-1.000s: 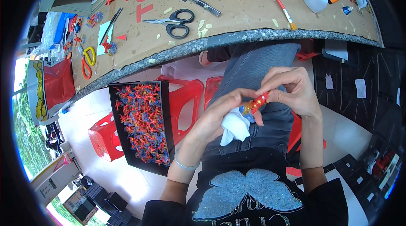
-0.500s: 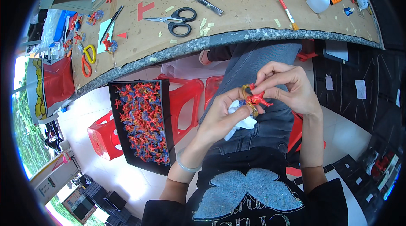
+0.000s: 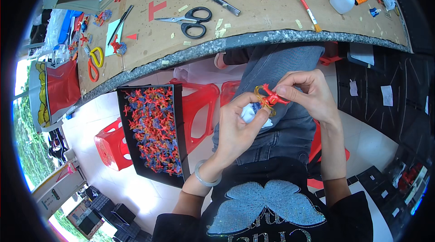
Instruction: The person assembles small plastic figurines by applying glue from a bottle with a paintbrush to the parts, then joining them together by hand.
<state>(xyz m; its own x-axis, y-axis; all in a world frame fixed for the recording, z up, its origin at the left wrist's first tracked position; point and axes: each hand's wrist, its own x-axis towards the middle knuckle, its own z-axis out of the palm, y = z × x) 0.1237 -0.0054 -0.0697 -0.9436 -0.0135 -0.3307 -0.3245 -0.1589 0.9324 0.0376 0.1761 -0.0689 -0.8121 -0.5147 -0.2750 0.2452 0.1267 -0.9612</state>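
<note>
Above my lap I hold a small red plastic figurine (image 3: pixel 273 98) with a yellow translucent ring part and a bluish base. My left hand (image 3: pixel 240 122) pinches it near the base, and a white cloth (image 3: pixel 248 113) is bunched under those fingers. With thumb and forefinger together, my right hand (image 3: pixel 308 92) grips the figurine's right side. The fingers cover part of it. On my left stands a black tray (image 3: pixel 181 124) filled with many similar red, blue and yellow figurines (image 3: pixel 152 128).
Ahead is a cardboard-covered table (image 3: pixel 145 51) with black scissors (image 3: pixel 192 22), a knife (image 3: pixel 217 2), a red brush (image 3: pixel 301 2), a white bottle (image 3: pixel 342 2) and orange-yellow scissors (image 3: pixel 94 63). A red stool (image 3: pixel 108 147) stands by the tray. Black trays (image 3: pixel 376 88) lie at right.
The figurine has turned and now shows more of its red body above my left fingers. My right hand has shifted slightly down, its fingers now closed on the figurine's right side.
</note>
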